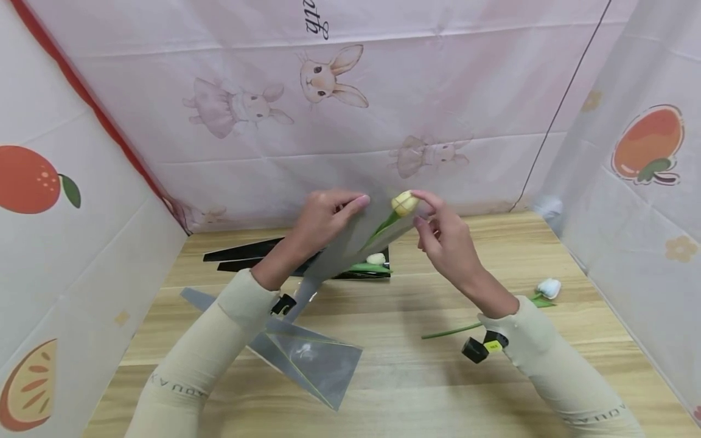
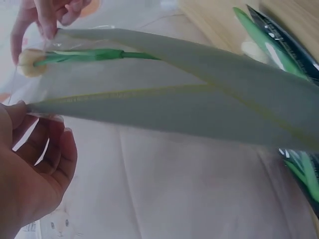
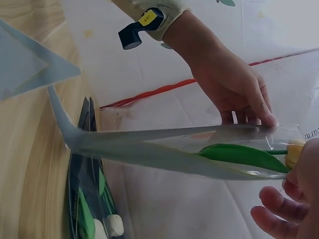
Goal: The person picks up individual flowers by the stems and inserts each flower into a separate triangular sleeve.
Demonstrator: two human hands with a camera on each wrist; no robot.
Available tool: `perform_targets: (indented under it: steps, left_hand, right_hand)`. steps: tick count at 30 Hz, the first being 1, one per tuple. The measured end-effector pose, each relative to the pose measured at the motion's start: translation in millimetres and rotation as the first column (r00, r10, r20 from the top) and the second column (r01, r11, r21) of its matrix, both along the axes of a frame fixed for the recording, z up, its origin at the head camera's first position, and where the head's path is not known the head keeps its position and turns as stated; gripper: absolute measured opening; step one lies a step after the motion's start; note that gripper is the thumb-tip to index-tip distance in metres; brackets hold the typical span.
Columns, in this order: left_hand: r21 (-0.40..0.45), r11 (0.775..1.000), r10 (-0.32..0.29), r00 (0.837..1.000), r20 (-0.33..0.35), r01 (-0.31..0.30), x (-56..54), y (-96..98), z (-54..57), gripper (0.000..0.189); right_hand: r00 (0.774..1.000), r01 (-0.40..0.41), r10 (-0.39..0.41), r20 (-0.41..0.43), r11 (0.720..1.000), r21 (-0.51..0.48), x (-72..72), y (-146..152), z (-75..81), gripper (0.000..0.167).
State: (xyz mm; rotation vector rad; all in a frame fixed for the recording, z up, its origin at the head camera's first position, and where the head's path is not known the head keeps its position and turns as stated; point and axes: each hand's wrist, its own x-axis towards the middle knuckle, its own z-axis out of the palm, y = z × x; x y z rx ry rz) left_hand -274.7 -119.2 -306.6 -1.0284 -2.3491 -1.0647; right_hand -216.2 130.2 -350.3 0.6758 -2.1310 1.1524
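A grey, part-clear flower sleeve (image 1: 347,243) with thin yellow lines is held up above the table, its narrow end pointing down. Inside lies a pale yellow tulip (image 1: 404,203), its bloom near the sleeve's wide mouth and its green leaf (image 3: 241,155) showing through the film. My left hand (image 1: 327,220) pinches one edge of the mouth between thumb and fingers. At the opposite edge my right hand (image 1: 446,240) pinches the film by the bloom, one finger reaching to the petals. The right hand's other fingers (image 3: 279,204) are loosely bent.
On the wooden table (image 1: 405,377), another grey sleeve (image 1: 323,359) lies at the front left. Black sleeves (image 1: 246,251) with white tulips (image 1: 376,259) lie behind the held sleeve. A loose white tulip (image 1: 549,288) rests at the right, partly under the right forearm. Printed cloth surrounds the table.
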Motion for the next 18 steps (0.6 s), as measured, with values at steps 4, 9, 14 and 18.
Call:
perform_targets:
  steps: [4, 9, 14, 18]
  left_hand:
    - [0.040, 0.999, -0.002, 1.000, 0.008, 0.002, -0.8, 4.9, 14.0, 0.021]
    - [0.080, 0.997, 0.016, 1.000, -0.004, -0.016, 2.3, 9.2, 35.5, 0.021]
    - [0.088, 0.996, 0.010, 1.000, -0.015, -0.008, 9.4, 13.4, 49.6, 0.022]
    - [0.066, 0.998, -0.007, 1.000, -0.024, 0.009, 13.4, 15.6, 54.2, 0.021]
  right_hand:
    - [0.997, -0.062, 0.064, 0.032, 0.995, -0.074, -3.2, -0.2, 10.2, 0.045]
    - [0.985, -0.119, 0.134, 0.108, 0.984, -0.129, -4.6, 3.5, 30.9, 0.041]
    - [0.974, -0.146, 0.166, 0.156, 0.980, -0.133, -2.2, 6.9, 44.1, 0.034]
    - [0.959, -0.155, 0.175, 0.224, 0.982, -0.103, 0.1, 8.8, 46.7, 0.035]
